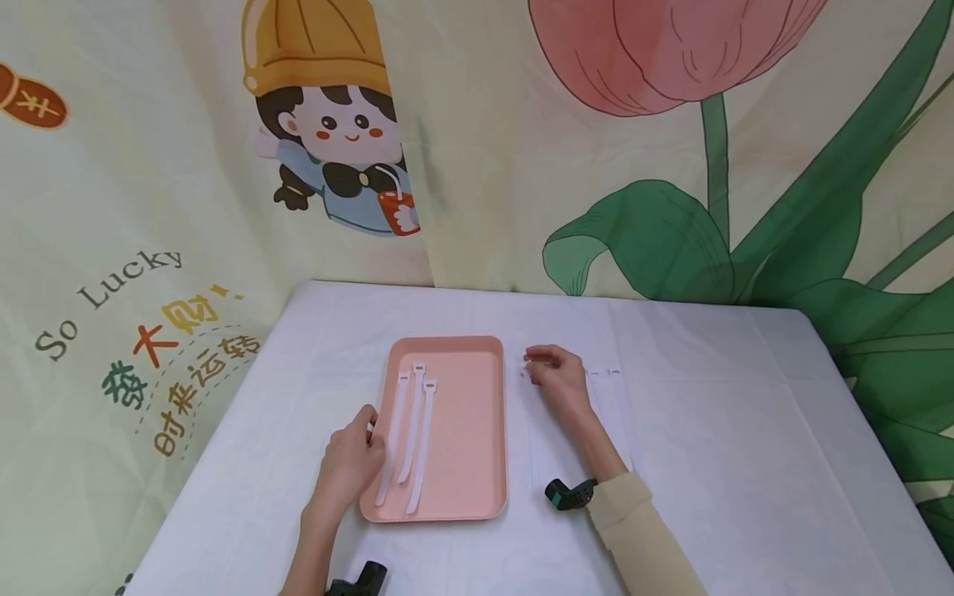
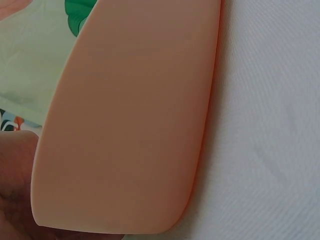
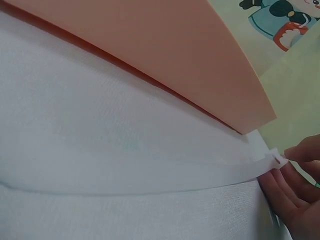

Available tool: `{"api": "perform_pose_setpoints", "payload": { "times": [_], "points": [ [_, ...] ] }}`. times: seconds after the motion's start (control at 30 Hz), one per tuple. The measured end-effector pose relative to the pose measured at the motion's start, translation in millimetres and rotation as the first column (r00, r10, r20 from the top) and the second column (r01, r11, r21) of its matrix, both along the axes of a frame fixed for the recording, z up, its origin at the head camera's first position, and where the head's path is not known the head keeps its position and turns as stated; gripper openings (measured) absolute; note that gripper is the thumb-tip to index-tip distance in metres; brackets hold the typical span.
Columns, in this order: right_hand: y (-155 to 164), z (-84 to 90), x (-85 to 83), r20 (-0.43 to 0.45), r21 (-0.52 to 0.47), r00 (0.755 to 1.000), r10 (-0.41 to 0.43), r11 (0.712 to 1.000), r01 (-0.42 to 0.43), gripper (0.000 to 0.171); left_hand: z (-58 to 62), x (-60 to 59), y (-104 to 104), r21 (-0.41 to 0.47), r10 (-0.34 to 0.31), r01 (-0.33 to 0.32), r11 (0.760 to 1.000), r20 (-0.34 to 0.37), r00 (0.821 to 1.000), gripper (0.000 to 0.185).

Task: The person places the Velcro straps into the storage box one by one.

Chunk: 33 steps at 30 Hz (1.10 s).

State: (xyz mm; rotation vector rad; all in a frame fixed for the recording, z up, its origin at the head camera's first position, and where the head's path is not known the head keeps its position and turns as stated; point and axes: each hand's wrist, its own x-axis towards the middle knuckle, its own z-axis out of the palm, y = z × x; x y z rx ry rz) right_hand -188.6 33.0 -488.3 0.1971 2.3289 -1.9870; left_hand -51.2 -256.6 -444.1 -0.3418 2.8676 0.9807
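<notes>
A pink tray (image 1: pixel 469 430) lies on the table, with three white cable ties (image 1: pixel 417 447) side by side in its left half. At the tray's left rim, my left hand (image 1: pixel 349 459) holds the edge. The left wrist view shows the tray's outer wall (image 2: pixel 130 120) close up, with part of that hand (image 2: pixel 17 185) at its lower end. To the right of the tray, my right hand (image 1: pixel 562 385) pinches the slotted head of another white cable tie (image 3: pixel 277 159) between thumb and fingers. This tie's long strap trails across the cloth in the right wrist view.
Further white cable ties (image 1: pixel 614 372) lie on the white tablecloth (image 1: pixel 745 430) just right of my right hand, hard to see against the cloth. Behind the table's far edge hangs a printed curtain (image 1: pixel 477 165).
</notes>
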Motion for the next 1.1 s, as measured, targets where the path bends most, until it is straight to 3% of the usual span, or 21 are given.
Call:
{"api": "perform_pose_setpoints", "payload": {
  "times": [1.1],
  "points": [
    [4.6,1.6,5.8,0.024,0.055,0.999,0.04,0.998,-0.041,0.022,-1.9,-1.0,-0.6,-0.016,-0.005,0.005,1.0,-0.003,1.0,0.013]
  ]
}}
